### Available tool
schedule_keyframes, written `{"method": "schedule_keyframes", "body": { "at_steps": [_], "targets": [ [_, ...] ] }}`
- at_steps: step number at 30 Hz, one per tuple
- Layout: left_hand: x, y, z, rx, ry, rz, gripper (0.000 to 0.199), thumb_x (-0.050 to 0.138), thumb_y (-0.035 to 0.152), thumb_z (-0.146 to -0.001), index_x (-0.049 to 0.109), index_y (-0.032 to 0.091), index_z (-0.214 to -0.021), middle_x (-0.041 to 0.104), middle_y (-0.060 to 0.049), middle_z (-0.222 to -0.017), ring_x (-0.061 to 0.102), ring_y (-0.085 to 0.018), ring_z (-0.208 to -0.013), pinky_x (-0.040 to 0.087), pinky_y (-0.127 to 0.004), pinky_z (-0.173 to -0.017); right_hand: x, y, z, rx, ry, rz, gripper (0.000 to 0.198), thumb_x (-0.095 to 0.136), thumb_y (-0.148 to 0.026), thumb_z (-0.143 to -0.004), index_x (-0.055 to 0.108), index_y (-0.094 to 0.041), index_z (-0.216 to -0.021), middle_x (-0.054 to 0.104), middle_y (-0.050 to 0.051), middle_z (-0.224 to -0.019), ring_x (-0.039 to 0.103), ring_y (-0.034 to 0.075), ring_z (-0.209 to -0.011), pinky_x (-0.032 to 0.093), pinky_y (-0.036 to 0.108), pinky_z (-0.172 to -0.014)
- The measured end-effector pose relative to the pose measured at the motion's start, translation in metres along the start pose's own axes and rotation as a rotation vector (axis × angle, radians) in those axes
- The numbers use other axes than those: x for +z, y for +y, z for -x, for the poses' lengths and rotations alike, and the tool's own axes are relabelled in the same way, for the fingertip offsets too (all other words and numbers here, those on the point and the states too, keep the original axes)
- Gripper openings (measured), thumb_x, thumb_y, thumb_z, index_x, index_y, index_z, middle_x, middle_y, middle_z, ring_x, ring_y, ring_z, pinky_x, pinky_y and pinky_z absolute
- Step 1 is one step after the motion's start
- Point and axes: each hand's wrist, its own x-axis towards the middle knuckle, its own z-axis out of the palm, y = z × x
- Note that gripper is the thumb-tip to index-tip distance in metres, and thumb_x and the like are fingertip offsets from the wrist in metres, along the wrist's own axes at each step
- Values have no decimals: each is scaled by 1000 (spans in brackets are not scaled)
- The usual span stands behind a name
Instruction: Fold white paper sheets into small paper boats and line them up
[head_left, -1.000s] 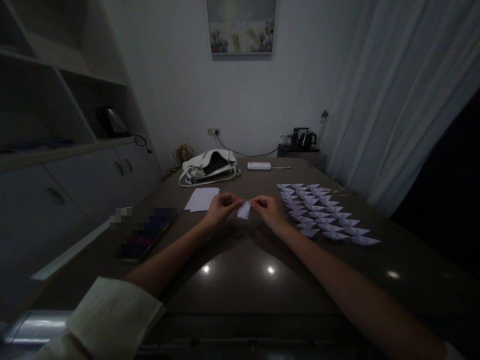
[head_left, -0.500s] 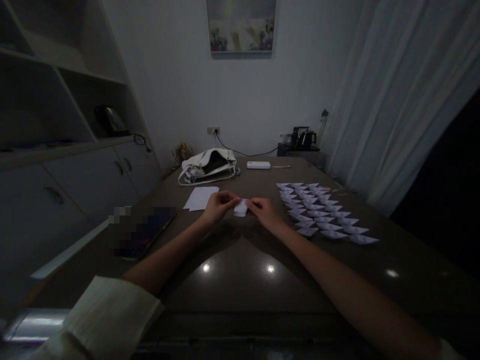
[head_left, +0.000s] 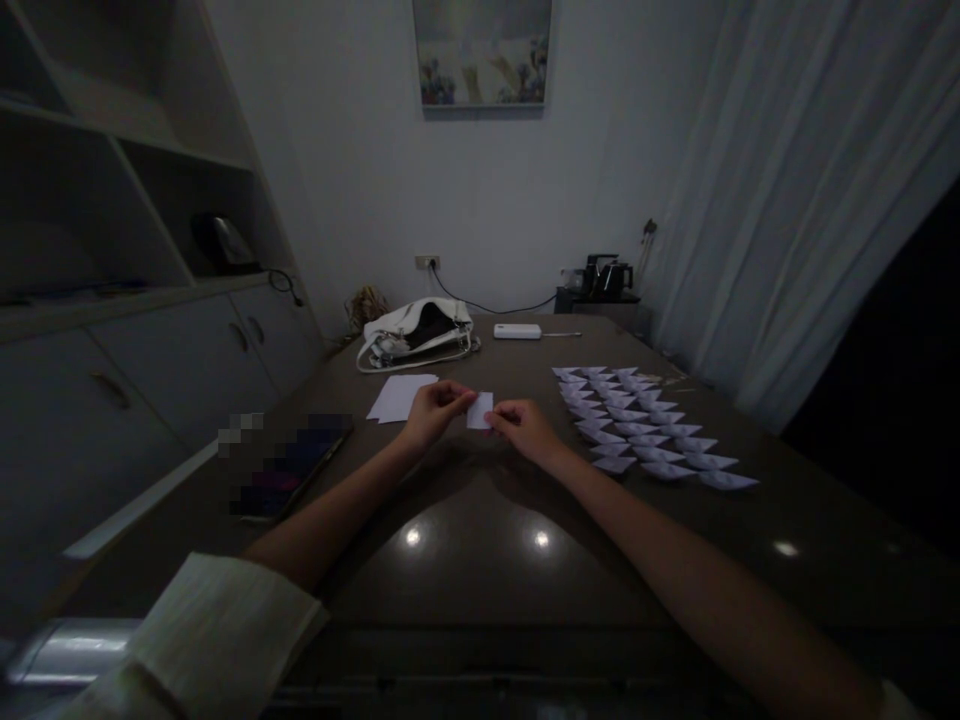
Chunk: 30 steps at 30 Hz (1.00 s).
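A small white piece of paper [head_left: 480, 411] is held up over the dark table between my two hands. My left hand [head_left: 435, 412] pinches its left edge with thumb and finger. At its lower right edge, my right hand [head_left: 523, 424] grips the paper between thumb and fingertips. How the paper is folded is too small to make out. Just behind my left hand lie several flat white sheets [head_left: 396, 397]. To the right of my right hand, several folded paper boats [head_left: 643, 440] stand in rows.
A phone [head_left: 296, 468], partly pixelated, lies beside my left forearm. Farther back on the table [head_left: 480, 560] are a white handbag [head_left: 416, 330] and a white power bank [head_left: 517, 331] with a short cable. Cabinets [head_left: 172, 360] line the left, a curtain [head_left: 795, 200] the right.
The paper now shows a flatter, squarer face between my hands. My right fingers have shifted slightly down along its edge; my left hand has barely moved.
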Motion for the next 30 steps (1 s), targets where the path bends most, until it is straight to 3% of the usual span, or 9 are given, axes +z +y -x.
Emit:
{"method": "schedule_keyframes", "body": {
  "at_steps": [5, 10, 15, 20, 30],
  "targets": [
    [0, -1, -1, 19, -60, -23, 35, 72, 44, -64, 61, 12, -73, 65, -3, -67, 59, -14, -63, 47, -25, -60, -3, -1, 1, -55, 19, 226, 23, 55, -23, -76, 62, -14, -57, 54, -1, -51, 46, 11, -50, 30, 22, -51],
    [-1, -4, -2, 57, -248, -213, 33, 67, 43, -70, 66, 12, -79, 67, -5, -73, 60, -16, -65, 45, -24, -59, -1, -1, 5, -134, -36, 444, 20, 57, -18, -74, 60, -15, -55, 55, 0, -51, 45, 11, -49, 27, 23, -51],
    [1, -4, 1, 120, -202, -247, 29, 64, 42, -73, 64, 13, -76, 67, -5, -75, 61, -17, -70, 47, -26, -64, 3, 1, 4, -100, 100, 232, 14, 55, -24, -74, 65, -15, -70, 63, 3, -64, 53, 14, -58, 37, 24, -56],
    [9, 3, 7, 143, -119, -210, 30, 63, 42, -74, 63, 13, -76, 65, -6, -75, 61, -18, -73, 48, -26, -64, 8, 2, 2, -8, 247, -76, 15, 58, -30, -67, 60, -15, -68, 60, 2, -65, 54, 14, -61, 41, 25, -61],
    [18, 14, 16, 201, -33, -251, 29, 60, 42, -77, 63, 13, -79, 64, -5, -77, 59, -16, -71, 46, -24, -62, 14, -9, 6, -19, 281, -105, 19, 50, -27, -65, 35, -20, -56, 33, -6, -54, 34, 10, -54, 28, 22, -52]
  ]
}}
